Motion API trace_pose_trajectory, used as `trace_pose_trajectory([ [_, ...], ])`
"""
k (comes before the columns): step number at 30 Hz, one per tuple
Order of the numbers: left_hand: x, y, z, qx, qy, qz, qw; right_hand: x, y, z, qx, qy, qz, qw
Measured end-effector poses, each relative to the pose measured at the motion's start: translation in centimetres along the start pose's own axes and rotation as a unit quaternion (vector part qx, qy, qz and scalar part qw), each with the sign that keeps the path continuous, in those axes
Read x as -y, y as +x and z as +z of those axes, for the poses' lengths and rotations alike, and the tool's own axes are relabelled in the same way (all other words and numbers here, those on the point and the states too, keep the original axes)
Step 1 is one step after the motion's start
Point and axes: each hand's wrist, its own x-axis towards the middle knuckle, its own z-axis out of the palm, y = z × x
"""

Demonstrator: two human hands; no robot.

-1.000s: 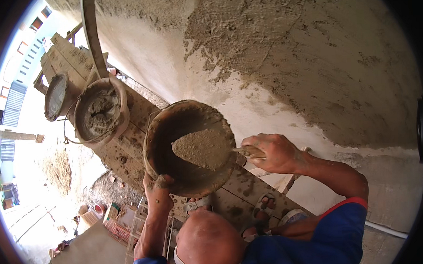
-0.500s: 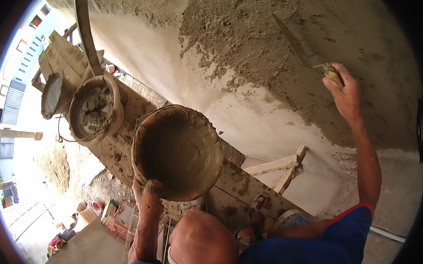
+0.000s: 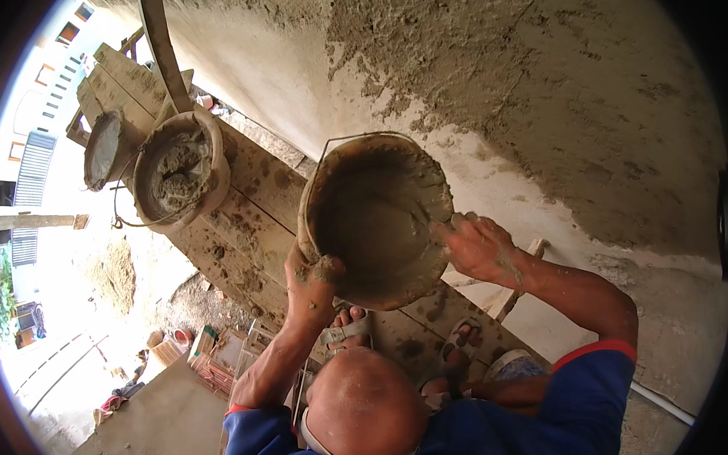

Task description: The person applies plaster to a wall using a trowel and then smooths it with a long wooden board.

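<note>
My left hand point(image 3: 310, 289) is closed on the lower left rim of a mortar-smeared bucket point(image 3: 374, 287), thumb over the edge. The bucket tilts so that its mouth faces up toward me; wet grey mortar coats the inside, and its wire handle rests along the far rim. At the bucket's right rim, my right hand point(image 3: 481, 247) is closed round the trowel's handle, which the fingers mostly hide. The blade dips into the bucket and is hard to tell from the mortar. Beyond them rises a wall point(image 3: 519, 86) with rough, wet plaster above a smoother pale area.
A plank scaffold point(image 3: 259, 203) runs diagonally under my sandalled feet. On it stand a second bucket point(image 3: 217, 164) holding mortar and another container point(image 3: 105, 148) farther left. A curved strip point(image 3: 163, 58) rises beside them. Wooden bracing point(image 3: 529, 262) stands against the wall; ground lies below at left.
My right hand has come down from the wall to the bucket, taking the trowel into it. My left hand and the bucket have shifted up and to the right.
</note>
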Motion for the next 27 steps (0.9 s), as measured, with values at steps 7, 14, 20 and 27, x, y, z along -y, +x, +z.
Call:
trace_pose_trajectory([
  [7, -0.1, 0.1, 0.6, 0.007, -0.02, -0.001, 1.0, -1.8, -2.0, 1.0, 0.062, 0.278, 0.034, 0.958],
  [14, 0.0, -0.9, 0.1, -0.064, 0.027, -0.007, 0.998, -4.9, -5.3, -3.7, -0.074, 0.374, -0.003, 0.924],
  [20, -0.2, -1.9, -1.4, -0.051, 0.061, 0.007, 0.997, -13.1, -4.5, -1.5, 0.047, 0.468, 0.235, 0.85],
  [27, 0.2, -1.5, -1.2, -0.035, 0.109, 0.003, 0.993, -14.5, -12.3, -10.4, -0.347, 0.218, 0.229, 0.883],
])
